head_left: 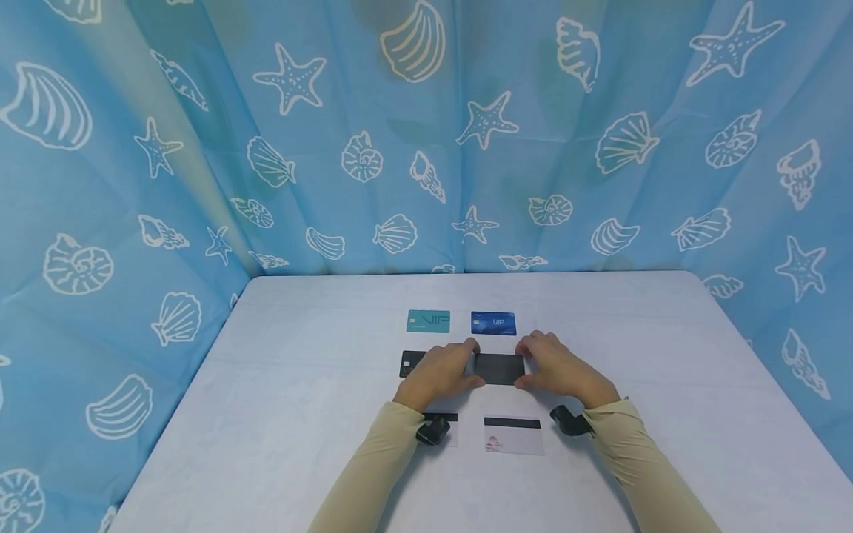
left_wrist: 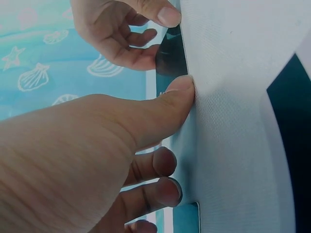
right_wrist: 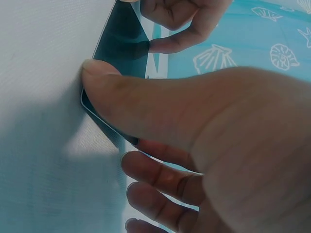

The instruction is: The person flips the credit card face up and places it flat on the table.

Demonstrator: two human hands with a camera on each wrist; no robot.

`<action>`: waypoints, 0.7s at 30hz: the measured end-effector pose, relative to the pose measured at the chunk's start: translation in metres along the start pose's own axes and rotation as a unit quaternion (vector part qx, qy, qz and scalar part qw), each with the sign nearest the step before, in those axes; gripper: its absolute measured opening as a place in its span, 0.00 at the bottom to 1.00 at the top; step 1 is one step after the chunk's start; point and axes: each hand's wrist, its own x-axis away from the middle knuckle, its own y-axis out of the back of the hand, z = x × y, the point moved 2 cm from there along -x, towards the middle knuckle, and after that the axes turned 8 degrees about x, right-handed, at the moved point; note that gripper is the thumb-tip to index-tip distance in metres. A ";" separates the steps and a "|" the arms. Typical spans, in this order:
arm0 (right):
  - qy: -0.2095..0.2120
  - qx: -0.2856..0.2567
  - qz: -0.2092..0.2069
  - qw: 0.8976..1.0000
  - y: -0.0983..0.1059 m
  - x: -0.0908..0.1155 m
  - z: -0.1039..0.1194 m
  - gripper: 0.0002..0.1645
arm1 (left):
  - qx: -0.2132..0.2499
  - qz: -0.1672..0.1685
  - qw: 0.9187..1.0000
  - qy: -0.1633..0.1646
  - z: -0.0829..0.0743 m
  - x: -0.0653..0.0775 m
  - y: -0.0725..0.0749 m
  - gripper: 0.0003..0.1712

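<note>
The left hand (head_left: 441, 370) and right hand (head_left: 560, 370) pinch opposite short ends of the plain black card (head_left: 499, 369), on or just above the worktop (head_left: 280, 400) between the blue card (head_left: 493, 323) and striped white card (head_left: 516, 438), presumably to keep it square.

head: high, forward-down, wide | wrist views: close, rolled sideways | shared: dark card (head_left: 500, 370)

Curtained nook — seashell drapes (head_left: 400, 133), white table (head_left: 293, 370)
</note>
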 end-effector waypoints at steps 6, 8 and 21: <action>0.004 -0.001 0.001 1.000 0.001 0.000 0.000 0.32 | -0.004 -0.002 1.000 0.001 0.000 0.000 0.000 0.34; 0.004 0.000 0.003 1.000 0.001 0.000 -0.001 0.32 | -0.007 0.000 1.000 0.001 0.000 0.000 0.000 0.34; -0.001 0.004 0.006 1.000 0.003 0.000 0.002 0.36 | -0.017 0.003 1.000 0.000 0.000 0.000 0.001 0.33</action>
